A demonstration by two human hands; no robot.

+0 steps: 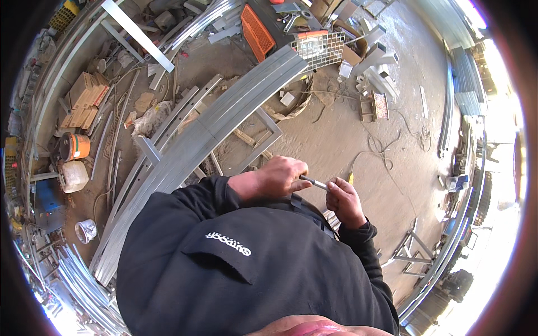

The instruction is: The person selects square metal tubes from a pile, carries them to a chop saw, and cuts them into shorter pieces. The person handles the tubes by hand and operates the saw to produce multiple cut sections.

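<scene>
Just in front of my black sweatshirt, both my hands hold a short, slim, pen-like silver rod [319,184] with a dark end. My left hand [278,178] is closed, its fingertips pinching near the dark end. At the other end, the curled fingers of my right hand [346,203] grip the silver part. The rod slants slightly down to the right. What exactly it is, I cannot make out. Close to my left arm, long grey metal profiles [216,126] lie side by side on a support frame [269,143].
Beyond the profiles sit an orange case [256,33] and a wire grid [330,47]. Cut square tubes [378,56] are stacked at the far right. Cables [378,154] trail over the concrete floor. Cardboard boxes [84,98] and an orange bucket [75,145] stand on the left.
</scene>
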